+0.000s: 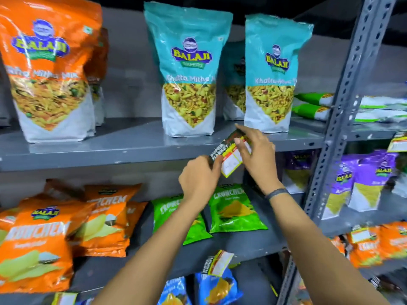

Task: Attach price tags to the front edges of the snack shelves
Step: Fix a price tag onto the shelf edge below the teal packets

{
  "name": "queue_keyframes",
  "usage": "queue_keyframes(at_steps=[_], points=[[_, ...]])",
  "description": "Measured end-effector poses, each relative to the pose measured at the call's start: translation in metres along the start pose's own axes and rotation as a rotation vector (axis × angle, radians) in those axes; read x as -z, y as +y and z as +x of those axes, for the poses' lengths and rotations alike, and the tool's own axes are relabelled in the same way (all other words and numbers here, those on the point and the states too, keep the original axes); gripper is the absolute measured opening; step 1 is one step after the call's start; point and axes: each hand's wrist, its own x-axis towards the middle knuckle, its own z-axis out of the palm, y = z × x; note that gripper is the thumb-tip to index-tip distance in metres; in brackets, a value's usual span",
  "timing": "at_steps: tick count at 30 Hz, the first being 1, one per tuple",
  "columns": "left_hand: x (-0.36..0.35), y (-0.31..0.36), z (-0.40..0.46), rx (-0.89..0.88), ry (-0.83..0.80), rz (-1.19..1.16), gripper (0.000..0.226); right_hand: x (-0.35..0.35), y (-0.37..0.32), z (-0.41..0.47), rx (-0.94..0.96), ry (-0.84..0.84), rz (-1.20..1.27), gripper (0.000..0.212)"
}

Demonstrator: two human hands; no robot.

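The price tag (pixel 230 157) is held in both hands just in front of the front edge of the upper shelf (pixel 110 157), near that edge's right end, below the two teal snack bags (pixel 189 84). It sits tilted, its black printed end to the lower left and its white and yellow part facing out; it overlaps the shelf edge in this view, but whether it already touches the metal cannot be told.

The left hand (pixel 199 179) pinches the tag's lower-left end between thumb and fingers. The right hand (pixel 253 150) has its fingers pressed together over the tag's upper right, with the forefinger stretched up toward the shelf's top edge; a dark band sits on that wrist.

Judging from this, the step in hand is lining up and fixing this tag on the upper shelf's edge; it looks not yet set, since it is still crooked. The next move calls for turning it level with the edge, then pressing it flat along its length so it holds.

Another tag (pixel 217 264) already hangs at the front edge of the lower shelf (pixel 253 249), above the blue bags (pixel 218 289), and tags show on the neighbouring rack's shelf edges (pixel 397 143) at right. Orange bags (pixel 48 69) and green bags (pixel 233 208) fill the rest.
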Motion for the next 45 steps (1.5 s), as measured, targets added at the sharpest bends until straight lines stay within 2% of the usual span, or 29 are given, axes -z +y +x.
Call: queue_keyframes(at_steps=[5, 10, 13, 15, 21, 25, 28, 33, 35, 39, 43, 45], points=[[-0.003, 0.021, -0.002, -0.015, 0.092, 0.050, 0.043, 0.000, 0.007, 0.029, -0.058, -0.045, 0.157, 0.023], [0.007, 0.042, -0.003, -0.116, 0.199, 0.217, 0.041, -0.002, 0.014, 0.053, -0.134, -0.260, 0.156, 0.019], [0.008, 0.031, 0.003, -0.264, 0.376, 0.285, 0.036, 0.010, 0.023, 0.046, -0.161, -0.200, 0.331, 0.008], [0.007, 0.020, 0.005, -0.339, 0.464, 0.272, 0.030, 0.019, 0.030, 0.030, -0.149, -0.191, 0.367, 0.017], [-0.016, -0.005, -0.002, -0.306, 0.405, 0.228, 0.023, 0.020, 0.044, -0.003, 0.007, -0.183, 0.196, 0.021], [-0.020, -0.008, 0.004, -0.317, 0.437, 0.280, 0.021, 0.018, 0.041, -0.005, 0.025, -0.133, 0.133, 0.020], [-0.019, -0.008, 0.009, -0.347, 0.444, 0.311, 0.022, 0.017, 0.039, -0.004, 0.014, -0.137, 0.142, 0.020], [-0.012, -0.005, 0.014, -0.383, 0.445, 0.296, 0.022, 0.016, 0.041, 0.000, -0.033, -0.095, 0.301, 0.017], [-0.013, 0.001, 0.019, -0.363, 0.460, 0.329, 0.026, 0.014, 0.041, 0.002, -0.057, -0.078, 0.290, 0.017], [-0.016, 0.013, 0.033, -0.277, 0.508, 0.419, 0.050, 0.011, 0.036, 0.004, -0.060, -0.026, 0.218, 0.018], [-0.017, 0.015, 0.038, -0.242, 0.537, 0.410, 0.055, 0.010, 0.038, 0.003, -0.033, 0.002, 0.228, 0.019], [-0.019, 0.017, 0.034, -0.244, 0.557, 0.371, 0.055, 0.008, 0.037, -0.006, -0.036, 0.078, 0.275, 0.024]])
